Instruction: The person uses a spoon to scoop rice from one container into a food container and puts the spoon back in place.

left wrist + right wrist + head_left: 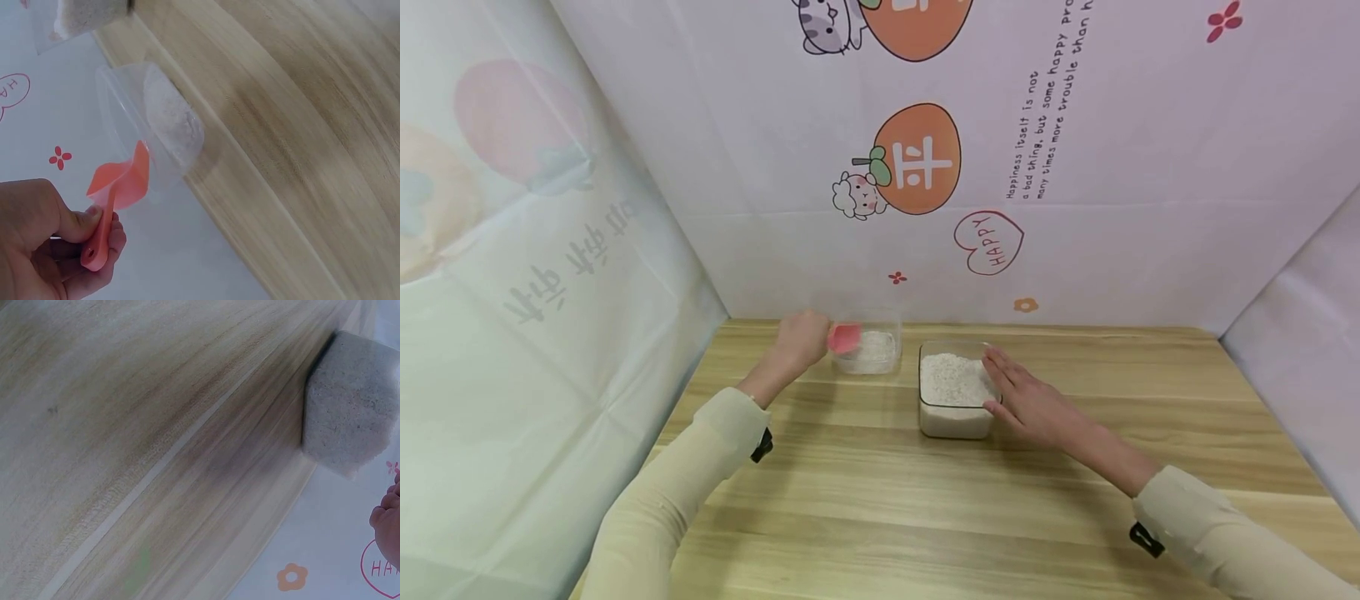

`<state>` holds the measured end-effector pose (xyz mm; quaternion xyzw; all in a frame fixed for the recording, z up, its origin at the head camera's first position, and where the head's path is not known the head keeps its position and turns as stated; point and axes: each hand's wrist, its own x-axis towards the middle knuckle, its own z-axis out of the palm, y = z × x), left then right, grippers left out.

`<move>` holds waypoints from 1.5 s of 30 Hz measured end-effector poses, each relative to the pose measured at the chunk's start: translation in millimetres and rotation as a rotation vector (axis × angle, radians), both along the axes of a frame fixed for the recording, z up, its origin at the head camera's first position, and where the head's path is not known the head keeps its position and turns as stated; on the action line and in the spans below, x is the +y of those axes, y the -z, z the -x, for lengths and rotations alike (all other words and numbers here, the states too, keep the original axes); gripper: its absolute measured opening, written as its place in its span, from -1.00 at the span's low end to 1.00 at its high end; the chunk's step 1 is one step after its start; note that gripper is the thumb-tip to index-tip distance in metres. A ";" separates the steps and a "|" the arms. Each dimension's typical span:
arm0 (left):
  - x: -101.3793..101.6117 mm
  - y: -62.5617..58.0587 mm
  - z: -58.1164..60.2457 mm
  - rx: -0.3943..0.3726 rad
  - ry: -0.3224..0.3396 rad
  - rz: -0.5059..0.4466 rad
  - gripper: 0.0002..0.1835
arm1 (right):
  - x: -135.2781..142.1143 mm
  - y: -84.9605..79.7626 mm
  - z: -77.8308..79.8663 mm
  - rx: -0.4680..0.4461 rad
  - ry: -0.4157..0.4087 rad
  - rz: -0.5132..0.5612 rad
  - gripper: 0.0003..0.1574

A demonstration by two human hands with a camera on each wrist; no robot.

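Note:
My left hand (802, 340) grips the handle of a pink scoop (128, 181). The scoop is tilted over the left part of a small clear plastic container (119, 103), which holds some whitish powder (877, 347). To the right of that container stands a larger clear square container (957, 422), filled most of the way with whitish powder (951, 379). My right hand (1037, 406) rests against its right side, fingers straight at the rim. In the right wrist view only part of the right hand (389, 522) shows, at the right edge.
Both containers stand on a wood-grain table (880, 517), near its back edge. A white printed sheet (760, 167) rises behind it, and similar white sheets flank it on the left and right.

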<state>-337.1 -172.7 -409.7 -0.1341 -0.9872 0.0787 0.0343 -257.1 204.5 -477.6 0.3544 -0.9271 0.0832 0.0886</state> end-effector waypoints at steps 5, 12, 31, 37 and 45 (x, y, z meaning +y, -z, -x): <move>3.1 6.3 -1.6 0.107 0.053 0.070 -0.74 | 0.6 1.0 0.1 -0.005 0.004 -0.001 -0.13; 4.2 7.0 -4.3 0.147 0.084 0.036 -0.74 | 1.6 2.1 -1.4 -0.011 0.005 0.004 -0.13; 40.7 -33.3 -35.1 0.177 0.297 -0.188 -0.82 | 1.7 -1.9 -5.4 -0.011 0.004 0.021 -0.15; 62.0 -38.7 -47.0 0.256 0.347 -0.019 -0.78 | 0.9 -2.2 -6.0 -0.007 0.003 0.019 -0.14; 88.8 -35.5 -58.6 0.380 0.428 0.120 -0.80 | 0.1 -1.5 -5.4 -0.009 0.005 0.009 -0.13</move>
